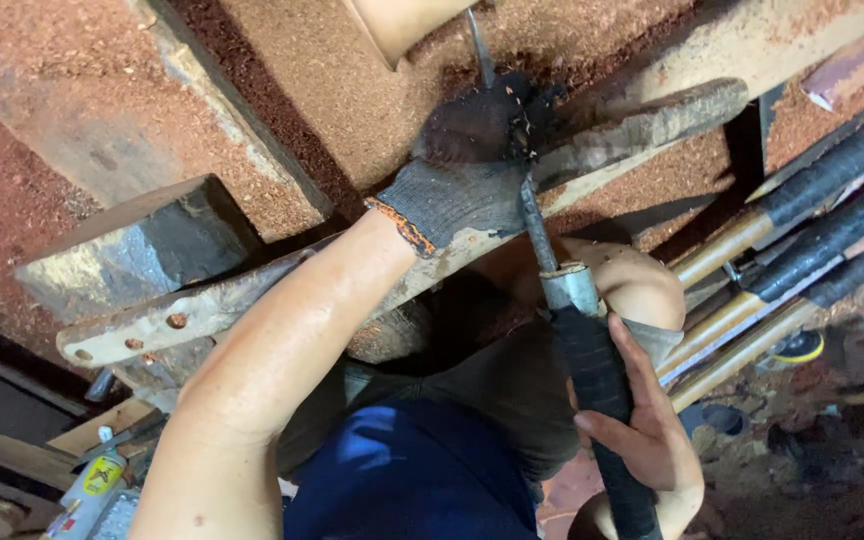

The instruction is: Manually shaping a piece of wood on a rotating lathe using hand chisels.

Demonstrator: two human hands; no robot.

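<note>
Two hands on a long chisel over a dusty wooden beam.
Left hand (477,165), gloved, arm stretched forward, fist closed round the chisel (537,235) shaft against the beam (252,290); bare right hand (647,425) wraps the black-taped handle low, near the knee.

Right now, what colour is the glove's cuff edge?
Orange, on the dark grey knitted glove; head view.

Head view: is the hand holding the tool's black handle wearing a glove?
No, the right hand on the black handle is bare; only the left hand wears a dark glove.
</note>
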